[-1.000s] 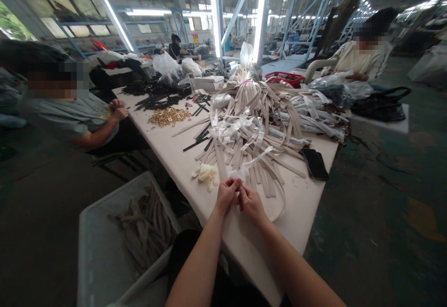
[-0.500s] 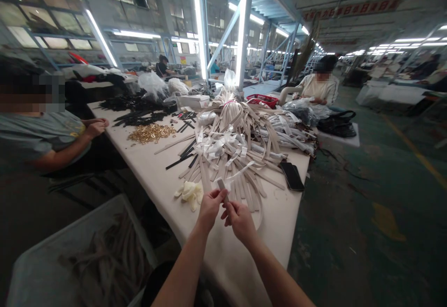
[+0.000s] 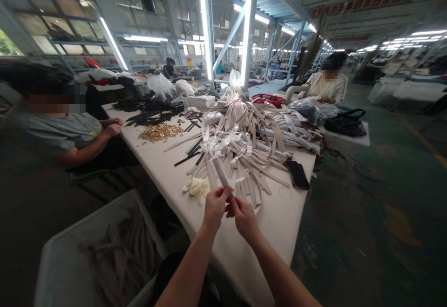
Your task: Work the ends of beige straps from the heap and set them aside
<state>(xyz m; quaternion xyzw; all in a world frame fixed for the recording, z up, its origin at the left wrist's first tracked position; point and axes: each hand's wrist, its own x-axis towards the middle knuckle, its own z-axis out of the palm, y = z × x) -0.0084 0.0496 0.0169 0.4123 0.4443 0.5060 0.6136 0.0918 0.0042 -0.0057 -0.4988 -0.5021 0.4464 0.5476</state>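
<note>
A grey-beige strap is pinched between my two hands over the near part of the table, its flat end pointing away from me. My left hand grips it with thumb and fingers. Close beside it, my right hand is closed on the same strap, nearer to me; the fingertips almost touch. Just beyond lies a big heap of similar straps, with white wrapping strips tangled on top. Left of my left hand rests a crumpled pale yellow glove.
A black phone lies by the table's right edge. Gold metal buckles and black straps are piled at the left. A plastic bin with straps stands below left. Co-workers sit at the left and far right.
More of the strap now sticks out beyond my left hand, and my hands sit further along it. The whole view has shifted, so the scene appears further right.
</note>
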